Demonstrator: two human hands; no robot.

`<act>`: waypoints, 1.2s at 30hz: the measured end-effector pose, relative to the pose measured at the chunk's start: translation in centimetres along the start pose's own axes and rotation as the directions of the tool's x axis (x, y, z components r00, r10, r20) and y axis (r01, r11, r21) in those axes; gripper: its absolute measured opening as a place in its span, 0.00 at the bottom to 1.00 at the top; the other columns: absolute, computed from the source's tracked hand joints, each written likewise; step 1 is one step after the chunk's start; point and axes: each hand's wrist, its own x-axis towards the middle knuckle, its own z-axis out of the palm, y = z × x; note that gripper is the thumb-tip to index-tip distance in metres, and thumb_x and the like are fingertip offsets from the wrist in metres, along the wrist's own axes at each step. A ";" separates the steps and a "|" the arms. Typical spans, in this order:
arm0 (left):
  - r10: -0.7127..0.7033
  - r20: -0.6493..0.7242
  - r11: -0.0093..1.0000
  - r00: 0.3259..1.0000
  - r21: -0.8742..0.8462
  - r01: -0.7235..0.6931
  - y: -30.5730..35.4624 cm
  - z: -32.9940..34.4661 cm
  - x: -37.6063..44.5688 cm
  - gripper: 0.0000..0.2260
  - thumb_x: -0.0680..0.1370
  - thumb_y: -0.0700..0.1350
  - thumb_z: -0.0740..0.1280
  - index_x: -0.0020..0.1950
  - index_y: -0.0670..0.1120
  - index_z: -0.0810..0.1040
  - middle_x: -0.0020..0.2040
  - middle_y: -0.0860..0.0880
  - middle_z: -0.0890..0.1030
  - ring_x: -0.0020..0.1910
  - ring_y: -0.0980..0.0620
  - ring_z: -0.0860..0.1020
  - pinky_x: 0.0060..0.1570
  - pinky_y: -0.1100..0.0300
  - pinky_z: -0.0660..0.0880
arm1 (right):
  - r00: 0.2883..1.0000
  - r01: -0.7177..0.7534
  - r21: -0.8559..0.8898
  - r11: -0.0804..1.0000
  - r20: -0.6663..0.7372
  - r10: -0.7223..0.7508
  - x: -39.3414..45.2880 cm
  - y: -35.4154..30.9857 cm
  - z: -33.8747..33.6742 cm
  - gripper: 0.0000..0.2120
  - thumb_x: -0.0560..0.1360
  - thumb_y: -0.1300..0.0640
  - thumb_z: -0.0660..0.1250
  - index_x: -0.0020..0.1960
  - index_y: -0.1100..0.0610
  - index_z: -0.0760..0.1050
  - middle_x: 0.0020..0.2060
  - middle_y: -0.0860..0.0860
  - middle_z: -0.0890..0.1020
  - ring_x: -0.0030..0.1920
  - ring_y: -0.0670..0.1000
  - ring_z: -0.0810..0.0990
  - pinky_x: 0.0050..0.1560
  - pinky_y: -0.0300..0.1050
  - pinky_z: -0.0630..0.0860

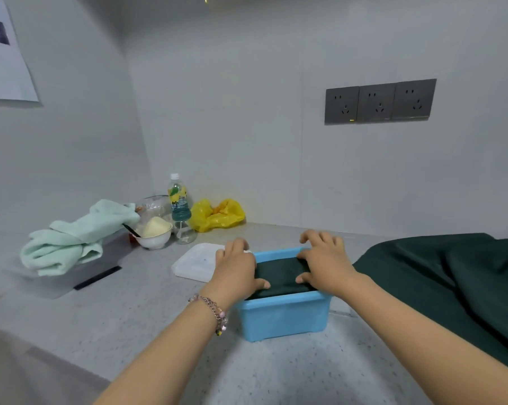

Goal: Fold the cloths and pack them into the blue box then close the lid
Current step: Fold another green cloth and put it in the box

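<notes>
Over the blue box (282, 317), both hands (238, 266) press the folded cloth (279, 277).

Both hands, left hand (236, 266) and right hand (324, 263), press a folded dark green cloth (279, 277) down into the open blue plastic box (282, 320) on the speckled grey counter (130, 311)

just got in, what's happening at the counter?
A person is packing cloths. Both the left hand and the right hand press a folded dark green cloth down into the blue box. The white lid lies off, beside the box. Another green cloth waits unfolded to the right.
</notes>
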 end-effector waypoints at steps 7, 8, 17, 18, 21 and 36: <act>-0.035 0.204 0.999 0.978 0.008 0.034 1.9 -1.4 0.8 0.12 0.76 0.50 0.68 0.47 0.41 0.78 0.42 0.46 0.76 0.46 0.47 0.77 0.40 0.60 0.70 | 0.968 -0.062 0.116 0.991 0.248 0.032 1.0 -1.6 -1.5 0.18 0.76 0.51 0.66 0.61 0.60 0.76 0.57 0.55 0.78 0.55 0.55 0.77 0.58 0.47 0.74; -0.036 0.234 0.999 0.972 0.019 0.033 1.9 -1.5 0.9 0.14 0.77 0.51 0.66 0.50 0.41 0.79 0.46 0.45 0.78 0.48 0.47 0.77 0.42 0.60 0.71 | 0.957 -0.069 0.111 0.991 0.288 0.035 1.1 -1.6 -1.6 0.19 0.76 0.50 0.66 0.63 0.59 0.75 0.58 0.55 0.78 0.57 0.54 0.76 0.60 0.47 0.73; -0.014 0.413 0.996 0.911 0.089 -0.025 2.3 -1.9 1.4 0.21 0.77 0.55 0.65 0.67 0.46 0.73 0.62 0.45 0.76 0.60 0.47 0.74 0.57 0.56 0.72 | 0.872 -0.056 0.045 0.997 0.489 0.027 2.2 -1.9 -2.2 0.28 0.75 0.45 0.66 0.72 0.49 0.64 0.68 0.50 0.70 0.66 0.54 0.69 0.66 0.49 0.68; -0.011 0.417 0.995 0.909 0.092 -0.031 2.3 -1.8 1.6 0.22 0.77 0.55 0.65 0.67 0.45 0.73 0.62 0.45 0.77 0.60 0.47 0.74 0.57 0.56 0.72 | 0.865 -0.048 0.020 0.999 0.502 0.032 2.4 -2.0 -2.0 0.29 0.75 0.45 0.66 0.73 0.48 0.64 0.69 0.50 0.69 0.66 0.54 0.69 0.66 0.49 0.68; -0.016 0.422 0.995 0.907 0.095 -0.027 2.3 -1.0 1.9 0.24 0.76 0.55 0.66 0.69 0.45 0.72 0.64 0.46 0.76 0.61 0.47 0.74 0.58 0.56 0.71 | 0.844 -0.046 -0.008 0.999 0.534 0.043 2.7 -2.1 -1.3 0.29 0.75 0.44 0.66 0.73 0.48 0.62 0.69 0.49 0.69 0.67 0.54 0.69 0.66 0.50 0.68; 0.017 0.401 1.000 0.916 -0.010 -0.014 1.7 -1.3 1.5 0.19 0.79 0.52 0.62 0.69 0.47 0.72 0.65 0.48 0.75 0.62 0.48 0.73 0.57 0.58 0.69 | 0.887 -0.054 0.154 0.987 0.461 -0.024 1.3 -1.2 -1.2 0.18 0.80 0.51 0.59 0.68 0.54 0.70 0.62 0.50 0.76 0.54 0.50 0.72 0.56 0.42 0.68</act>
